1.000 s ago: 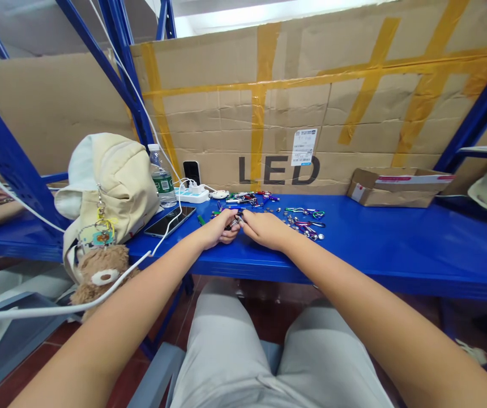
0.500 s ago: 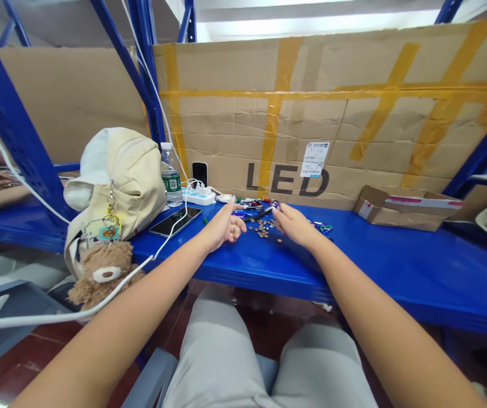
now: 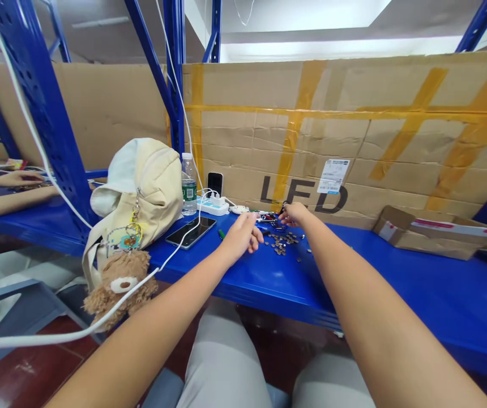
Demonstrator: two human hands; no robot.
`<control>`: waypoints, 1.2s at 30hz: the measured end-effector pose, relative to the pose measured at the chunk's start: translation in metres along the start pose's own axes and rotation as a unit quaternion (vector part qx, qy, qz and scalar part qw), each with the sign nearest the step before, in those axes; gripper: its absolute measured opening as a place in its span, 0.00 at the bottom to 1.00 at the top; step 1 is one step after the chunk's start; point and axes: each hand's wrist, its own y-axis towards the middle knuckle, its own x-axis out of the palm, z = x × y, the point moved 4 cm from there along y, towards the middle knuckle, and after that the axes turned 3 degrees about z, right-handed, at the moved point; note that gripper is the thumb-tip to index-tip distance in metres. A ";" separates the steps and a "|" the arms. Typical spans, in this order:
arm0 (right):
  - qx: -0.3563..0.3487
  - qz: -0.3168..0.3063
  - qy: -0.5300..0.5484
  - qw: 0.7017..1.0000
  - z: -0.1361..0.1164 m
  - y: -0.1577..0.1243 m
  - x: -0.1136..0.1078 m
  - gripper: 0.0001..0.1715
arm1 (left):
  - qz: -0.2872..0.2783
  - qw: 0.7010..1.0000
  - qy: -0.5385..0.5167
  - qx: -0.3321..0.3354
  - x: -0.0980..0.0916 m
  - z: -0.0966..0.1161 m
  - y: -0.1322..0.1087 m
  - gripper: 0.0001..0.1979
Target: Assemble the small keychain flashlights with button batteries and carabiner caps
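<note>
My left hand point(image 3: 243, 235) is over the blue tabletop, its thumb towards the pile and its other fingers loosely curled. A thin, shiny, dark-and-silver stick point(image 3: 266, 220) begins at its thumb tip; whether the fingers grip it is hard to see. My right hand point(image 3: 293, 214) is bent down at the far side of the pile, fingertips pinched on a small black object point(image 3: 283, 207) that is too small to name. Between and below the hands are scattered small brownish round pieces point(image 3: 281, 242). Behind them is a jumble of coloured metallic items point(image 3: 271, 217), partly hidden by my hands.
At left on the table point(image 3: 379, 283) are a cream backpack point(image 3: 154, 181) with a plush bear point(image 3: 120, 283), a bottle point(image 3: 189, 190), a phone point(image 3: 191, 231) and a power strip point(image 3: 213, 205). A white cable point(image 3: 99, 320) crosses in front. An open carton point(image 3: 434, 238) is at right. Another person's arms point(image 3: 18, 195) show far left.
The view has shifted, so the scene sits lower and further right. My right hand has left the black stick-like item between the hands and now pinches a small black object at the pile's back.
</note>
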 end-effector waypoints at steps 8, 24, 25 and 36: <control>-0.148 -0.103 -0.088 0.980 -0.011 -0.010 0.016 0.11 | 0.013 0.999 -0.033 0.027 -0.005 -0.002 0.005 0.16; -0.470 -0.023 -0.330 0.818 -0.026 -0.091 0.018 0.13 | 0.069 0.942 0.259 0.203 -0.008 -0.001 0.007 0.10; -0.482 -0.036 -0.300 0.822 -0.023 -0.097 0.014 0.13 | 0.056 0.921 0.299 0.243 -0.006 -0.001 0.005 0.12; -0.383 -0.132 -0.028 0.914 0.014 -0.114 0.007 0.10 | -0.117 0.874 0.407 0.239 0.015 -0.008 0.001 0.11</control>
